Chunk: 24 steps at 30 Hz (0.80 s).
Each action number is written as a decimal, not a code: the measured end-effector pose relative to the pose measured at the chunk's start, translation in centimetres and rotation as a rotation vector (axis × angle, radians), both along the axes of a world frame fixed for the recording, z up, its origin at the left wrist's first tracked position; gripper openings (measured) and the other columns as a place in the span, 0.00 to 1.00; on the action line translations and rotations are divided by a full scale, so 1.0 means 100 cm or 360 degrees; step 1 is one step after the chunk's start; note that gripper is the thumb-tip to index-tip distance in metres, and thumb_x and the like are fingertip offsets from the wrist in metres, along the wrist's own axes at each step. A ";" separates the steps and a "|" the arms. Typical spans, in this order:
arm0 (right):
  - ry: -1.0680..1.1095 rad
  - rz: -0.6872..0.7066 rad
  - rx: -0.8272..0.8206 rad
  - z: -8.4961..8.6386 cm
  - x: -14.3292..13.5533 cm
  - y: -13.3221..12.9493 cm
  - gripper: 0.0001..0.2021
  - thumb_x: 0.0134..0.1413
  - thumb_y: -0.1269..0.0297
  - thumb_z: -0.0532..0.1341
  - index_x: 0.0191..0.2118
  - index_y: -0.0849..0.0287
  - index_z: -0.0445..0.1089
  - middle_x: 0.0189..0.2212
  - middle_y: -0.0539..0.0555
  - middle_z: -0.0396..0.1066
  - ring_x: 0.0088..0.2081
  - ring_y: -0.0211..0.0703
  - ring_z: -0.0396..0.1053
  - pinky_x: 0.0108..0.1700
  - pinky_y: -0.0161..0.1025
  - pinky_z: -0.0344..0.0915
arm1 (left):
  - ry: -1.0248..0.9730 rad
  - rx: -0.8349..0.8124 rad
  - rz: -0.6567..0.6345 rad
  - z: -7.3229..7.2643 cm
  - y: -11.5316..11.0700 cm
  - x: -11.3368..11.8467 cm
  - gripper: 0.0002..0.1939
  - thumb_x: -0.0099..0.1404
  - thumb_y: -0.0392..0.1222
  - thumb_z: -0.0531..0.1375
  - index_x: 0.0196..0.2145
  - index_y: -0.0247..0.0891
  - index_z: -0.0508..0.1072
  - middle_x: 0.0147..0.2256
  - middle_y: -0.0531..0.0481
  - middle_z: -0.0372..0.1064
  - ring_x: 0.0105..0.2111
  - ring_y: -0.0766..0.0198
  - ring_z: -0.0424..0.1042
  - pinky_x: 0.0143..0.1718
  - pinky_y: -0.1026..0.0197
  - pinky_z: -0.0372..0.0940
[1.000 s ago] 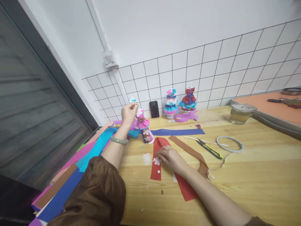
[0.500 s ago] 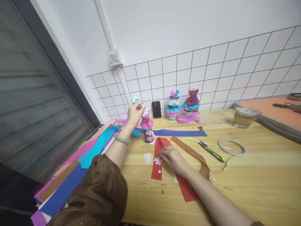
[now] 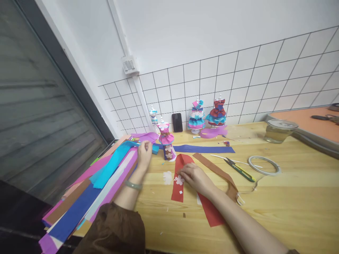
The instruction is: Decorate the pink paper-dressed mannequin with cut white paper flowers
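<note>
My right hand [image 3: 196,177] rests over the red crepe paper strip [image 3: 177,193], its fingers pinched together at the edge of a small white paper flower [image 3: 179,180]. Left of the strip, another white flower cutout [image 3: 167,177] lies on the table. My left hand [image 3: 144,155], slightly blurred, is curled closed beside a blue paper piece [image 3: 155,150]; its fingertips and anything in them are hidden. Just to its right stands a miniature dress form [image 3: 166,138] in a pink paper dress, upright on a base decorated with white flowers.
Dressed dress forms [image 3: 196,118] and a phone [image 3: 177,122] stand along the wall. Coloured paper strips [image 3: 76,208] cover the left side. Yellow-green snips [image 3: 241,170], a roll of tape [image 3: 265,165], a brown strip [image 3: 215,169] and a lidded cup [image 3: 280,132] lie or stand right.
My left hand has come away from the top of the pink dress form and moved down and left. The form remains standing in place. My right hand stays at the flower.
</note>
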State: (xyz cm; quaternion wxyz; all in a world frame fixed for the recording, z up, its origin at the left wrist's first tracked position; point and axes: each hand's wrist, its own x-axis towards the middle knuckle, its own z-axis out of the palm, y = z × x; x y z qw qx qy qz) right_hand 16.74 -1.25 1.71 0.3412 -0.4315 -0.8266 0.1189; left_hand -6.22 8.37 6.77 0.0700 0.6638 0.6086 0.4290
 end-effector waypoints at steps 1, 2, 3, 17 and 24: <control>0.0001 0.0000 -0.0001 0.000 -0.001 0.000 0.14 0.60 0.65 0.49 0.38 0.58 0.73 0.31 0.56 0.70 0.36 0.43 0.65 0.39 0.39 0.60 | 0.0042 -0.0098 -0.0033 -0.016 -0.002 -0.004 0.14 0.61 0.43 0.51 0.40 0.33 0.69 0.36 0.43 0.70 0.36 0.61 0.69 0.39 0.59 0.61; 0.0000 0.0000 -0.0005 0.001 -0.001 0.000 0.14 0.60 0.64 0.50 0.37 0.58 0.73 0.30 0.56 0.70 0.36 0.43 0.65 0.39 0.39 0.60 | 0.0084 -0.0194 -0.0078 -0.030 -0.003 -0.007 0.11 0.58 0.42 0.55 0.34 0.32 0.72 0.32 0.44 0.71 0.33 0.60 0.69 0.37 0.59 0.62; -0.0001 -0.0002 -0.0011 0.002 -0.002 -0.001 0.14 0.60 0.64 0.50 0.37 0.58 0.73 0.30 0.56 0.70 0.36 0.43 0.65 0.39 0.39 0.60 | 0.0123 -0.0280 -0.0127 -0.042 -0.005 -0.008 0.08 0.54 0.40 0.58 0.30 0.32 0.73 0.29 0.45 0.72 0.31 0.61 0.70 0.35 0.60 0.62; -0.0014 0.0007 -0.0050 0.001 0.004 0.001 0.13 0.59 0.64 0.51 0.36 0.58 0.73 0.31 0.56 0.70 0.36 0.43 0.65 0.39 0.39 0.61 | 0.0321 -0.0629 -0.0381 -0.055 -0.008 0.005 0.09 0.55 0.41 0.55 0.23 0.33 0.71 0.23 0.50 0.69 0.27 0.64 0.66 0.30 0.63 0.58; -0.0021 0.0007 -0.0033 0.007 0.002 -0.005 0.14 0.60 0.63 0.50 0.36 0.58 0.73 0.32 0.56 0.70 0.36 0.43 0.66 0.39 0.39 0.60 | 0.0255 -0.0817 -0.0554 -0.039 -0.050 -0.037 0.09 0.51 0.42 0.57 0.25 0.33 0.72 0.24 0.51 0.70 0.26 0.65 0.66 0.26 0.65 0.57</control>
